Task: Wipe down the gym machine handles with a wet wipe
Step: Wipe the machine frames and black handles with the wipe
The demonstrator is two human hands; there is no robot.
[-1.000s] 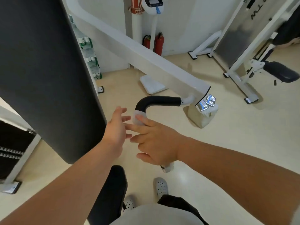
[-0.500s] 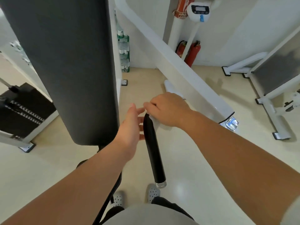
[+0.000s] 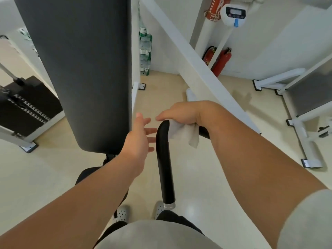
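A black padded machine handle (image 3: pixel 165 169) bends at its top and runs down toward me, ending in a silver cap. My right hand (image 3: pixel 181 114) grips the bend of the handle through a white wet wipe (image 3: pixel 181 132), whose loose corner hangs below the hand. My left hand (image 3: pixel 139 139) hovers just left of the handle with fingers spread and straight, holding nothing.
A tall black back pad (image 3: pixel 80 69) stands close on the left. The white machine arm (image 3: pixel 194 67) slopes down behind my right hand. A weight stack (image 3: pixel 23 106) sits far left, another white machine frame (image 3: pixel 301 112) right, fire extinguishers (image 3: pixel 221 60) by the wall.
My right hand with the wipe has slid along the bend of the handle to the right. The view has shifted, and my left hand stays open beside the handle.
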